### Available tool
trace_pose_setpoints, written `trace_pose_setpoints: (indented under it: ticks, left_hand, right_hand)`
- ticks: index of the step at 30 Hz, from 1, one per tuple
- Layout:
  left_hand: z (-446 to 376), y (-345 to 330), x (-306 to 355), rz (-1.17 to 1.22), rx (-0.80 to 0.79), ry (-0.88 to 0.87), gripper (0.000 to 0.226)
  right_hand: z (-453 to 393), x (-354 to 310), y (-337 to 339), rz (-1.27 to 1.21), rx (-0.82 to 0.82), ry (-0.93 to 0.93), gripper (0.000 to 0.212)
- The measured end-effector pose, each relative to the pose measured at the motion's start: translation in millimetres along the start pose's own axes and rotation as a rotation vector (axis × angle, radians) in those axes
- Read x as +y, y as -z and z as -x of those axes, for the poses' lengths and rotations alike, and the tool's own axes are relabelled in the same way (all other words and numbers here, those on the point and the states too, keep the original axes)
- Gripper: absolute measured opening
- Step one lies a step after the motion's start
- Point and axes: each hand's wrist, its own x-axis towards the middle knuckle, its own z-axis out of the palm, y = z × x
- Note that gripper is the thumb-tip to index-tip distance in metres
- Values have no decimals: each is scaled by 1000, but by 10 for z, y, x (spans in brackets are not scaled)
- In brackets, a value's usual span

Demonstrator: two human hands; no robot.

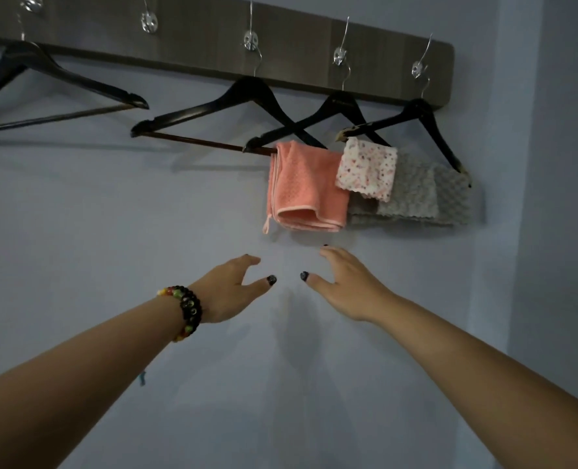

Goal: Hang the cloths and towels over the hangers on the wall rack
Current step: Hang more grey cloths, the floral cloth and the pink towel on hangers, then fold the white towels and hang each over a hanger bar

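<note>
Reaching up, left hand (228,288) and right hand (343,282) both spread, empty, below pink towel (306,187); leftmost hanger (57,74) cut off by frame edge.

Wall rack (213,38) carries black hangers (247,99) – pink towel (306,187), floral cloth (367,170), grey cloths (416,198) draped over them.

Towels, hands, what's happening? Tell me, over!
Left hand open, right hand open, both empty. Pink towel, floral cloth, grey cloths hung on hangers. Nothing blocking.
</note>
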Motion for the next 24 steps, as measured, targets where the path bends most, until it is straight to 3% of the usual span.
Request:
trace_pose_setpoints:
  ticks: [11,24]
  left_hand:
    - [1604,-296,369,-165,-137,149,72]
    - [3161,36,182,-146,-57,266,75]
  right_hand:
    - [1363,-15,157,-39,-226,53,77]
    - [2458,-897,156,-148,-340,102,76]
